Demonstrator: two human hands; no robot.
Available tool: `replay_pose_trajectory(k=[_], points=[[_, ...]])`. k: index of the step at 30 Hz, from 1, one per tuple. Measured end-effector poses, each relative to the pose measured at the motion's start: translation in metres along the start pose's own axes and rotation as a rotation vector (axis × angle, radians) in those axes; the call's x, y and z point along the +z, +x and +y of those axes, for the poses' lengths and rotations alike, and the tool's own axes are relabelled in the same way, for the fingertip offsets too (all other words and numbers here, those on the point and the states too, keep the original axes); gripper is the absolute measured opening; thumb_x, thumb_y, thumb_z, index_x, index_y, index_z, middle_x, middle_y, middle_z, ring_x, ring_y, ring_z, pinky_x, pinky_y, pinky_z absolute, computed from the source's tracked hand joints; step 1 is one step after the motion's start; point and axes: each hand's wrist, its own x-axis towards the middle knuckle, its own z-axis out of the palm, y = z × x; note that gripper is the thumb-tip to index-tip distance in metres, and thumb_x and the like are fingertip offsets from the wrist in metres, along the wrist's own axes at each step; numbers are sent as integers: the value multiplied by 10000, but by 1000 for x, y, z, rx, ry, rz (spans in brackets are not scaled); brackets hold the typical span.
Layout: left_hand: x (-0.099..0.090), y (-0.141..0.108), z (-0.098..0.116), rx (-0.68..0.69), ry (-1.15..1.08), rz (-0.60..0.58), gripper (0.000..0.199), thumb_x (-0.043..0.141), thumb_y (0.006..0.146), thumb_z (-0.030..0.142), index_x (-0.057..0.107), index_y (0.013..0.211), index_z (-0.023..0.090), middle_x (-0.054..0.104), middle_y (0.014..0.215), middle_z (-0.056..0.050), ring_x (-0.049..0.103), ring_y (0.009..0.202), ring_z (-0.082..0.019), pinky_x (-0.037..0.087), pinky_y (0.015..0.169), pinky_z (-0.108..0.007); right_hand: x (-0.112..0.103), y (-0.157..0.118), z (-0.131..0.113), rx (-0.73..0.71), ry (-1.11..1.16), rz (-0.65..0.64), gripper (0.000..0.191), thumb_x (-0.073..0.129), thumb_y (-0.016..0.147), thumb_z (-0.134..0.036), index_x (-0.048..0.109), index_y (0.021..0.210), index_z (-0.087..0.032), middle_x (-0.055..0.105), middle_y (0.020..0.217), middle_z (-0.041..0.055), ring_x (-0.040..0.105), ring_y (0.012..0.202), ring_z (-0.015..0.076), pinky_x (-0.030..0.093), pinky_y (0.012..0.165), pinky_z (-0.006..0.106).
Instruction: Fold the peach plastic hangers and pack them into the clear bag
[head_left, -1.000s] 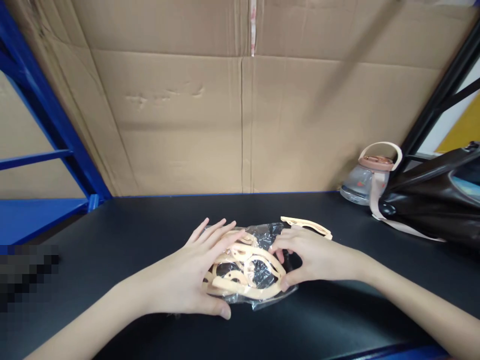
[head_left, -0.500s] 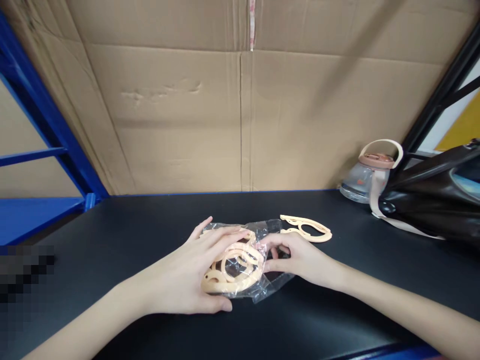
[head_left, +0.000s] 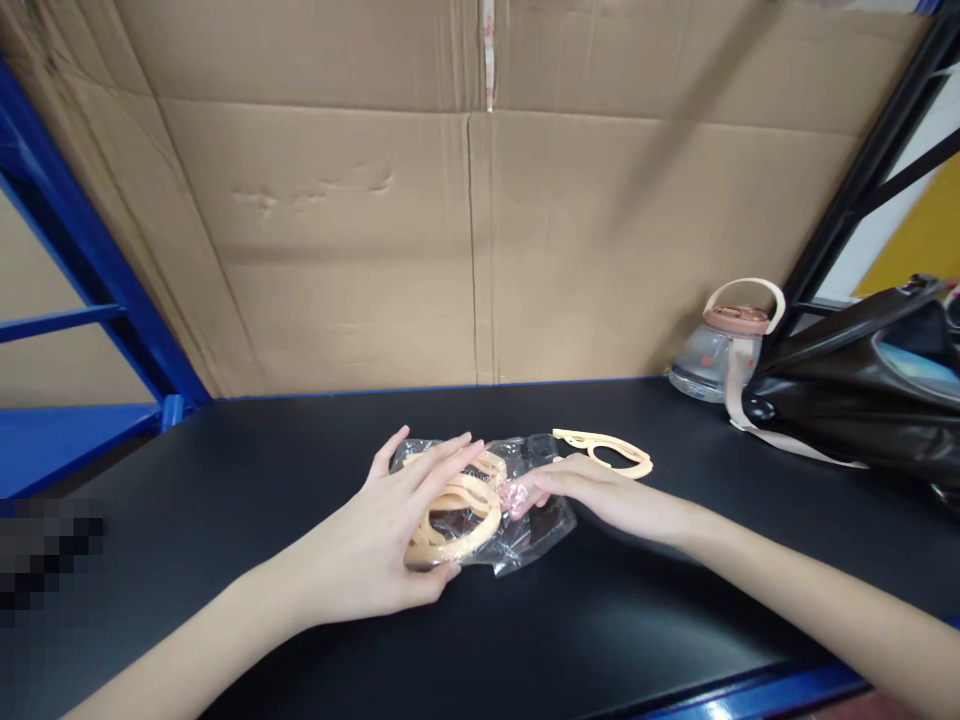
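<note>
A clear plastic bag (head_left: 525, 535) with pale yellow curved plastic pieces (head_left: 469, 540) inside lies on the black table (head_left: 360, 660). My left hand (head_left: 390, 525) rests over the bag's left part, fingers spread, thumb at its near edge. From the right, my right hand (head_left: 577, 490) reaches to the bag's open side; its fingertips are behind or under the film, close to the pieces, and what they grip is not clear. A loose pale yellow folding piece (head_left: 622, 450) lies just beyond my right hand, partly covered by it.
A clear bottle (head_left: 709, 360) with a pink lid and strap stands at the back right, beside a black bag (head_left: 840, 385). Cardboard (head_left: 337, 240) lines the back. A blue frame (head_left: 112, 270) rises at the left.
My right hand has flattened and its fingers have moved slightly left, further into the bag. The bagged pieces lie lower and flatter under my left hand. The view has shifted a little.
</note>
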Motion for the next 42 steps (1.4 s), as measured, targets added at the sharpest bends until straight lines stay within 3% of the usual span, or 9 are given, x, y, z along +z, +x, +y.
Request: replay_pose_trajectory(k=[3, 9, 15, 18, 22, 27, 33, 37, 42], points=[[6, 0, 0, 6, 46, 63, 837, 531, 748, 189, 83, 1451, 258, 287, 1493, -98, 286, 1356, -286, 57, 1112, -579, -4, 1, 4, 0, 6, -89, 452, 391, 938, -478, 697, 1023, -156, 693, 1046, 70, 610, 1029, 197, 413, 968, 360], [7, 1, -4, -14, -56, -83, 738, 540, 842, 314, 116, 1446, 303, 294, 1491, -66, 301, 1351, -269, 367, 1051, -443, -12, 2, 6, -4, -186, -55, 505, 286, 964, -489, 674, 1089, -192, 669, 1116, 51, 599, 1017, 186, 442, 913, 332], [4, -1, 0, -67, -55, -89, 693, 555, 849, 365, 181, 1432, 325, 272, 1503, -32, 335, 1338, -257, 410, 1029, -405, -64, -5, 5, 30, -1006, 317, 422, 452, 891, -468, 651, 1089, -153, 642, 1106, 108, 565, 1048, 263, 409, 918, 392], [3, -2, 3, -45, -63, -51, 745, 573, 826, 480, 180, 1436, 312, 273, 1502, -49, 310, 1349, -275, 385, 1048, -431, -92, -18, 5, 304, -1171, 227, 694, 605, 735, -545, 542, 1261, -96, 573, 1219, 174, 522, 1123, 328, 421, 908, 410], [3, 3, 3, -32, -41, 76, 555, 435, 911, 463, 267, 1409, 283, 311, 1482, -65, 305, 1347, -274, 352, 1064, -458, -104, -27, 3, 585, -1080, 27, 814, 692, 601, -544, 543, 1258, -88, 585, 1205, 175, 566, 1056, 342, 454, 826, 375], [0, 23, -4, 52, 142, 115, 413, 356, 919, 190, 408, 1328, 219, 336, 1462, -91, 337, 1321, -271, 390, 1027, -456, -96, -24, 5, 524, -1001, -39, 607, 735, 540, -518, 642, 1026, -166, 655, 1012, 79, 618, 854, 270, 442, 682, 313], [-8, 65, -6, 185, 203, 6, 707, 382, 663, -98, 478, 1263, 263, 288, 1481, -62, 209, 1381, -251, 354, 1054, -440, -91, -22, 9, 398, -939, -16, 573, 752, 529, -489, 569, 977, -181, 623, 936, 48, 579, 747, 205, 393, 576, 273], [-8, 87, -9, 201, 164, -64, 559, 369, 699, -94, 578, 1113, 218, 343, 1450, -65, 160, 1395, -262, 349, 1049, -435, -92, -20, 5, 393, -879, 20, 527, 733, 582, -439, 533, 1006, -199, 628, 826, 15, 566, 682, 181, 357, 524, 256], [-7, 99, -12, 208, 154, -48, 257, 371, 850, 23, 581, 872, 170, 432, 1379, -83, 259, 1355, -257, 352, 1034, -431, -95, -18, 2, 288, -822, 98, 562, 729, 620, -381, 537, 1116, -200, 644, 958, 40, 588, 802, 200, 403, 630, 259]])
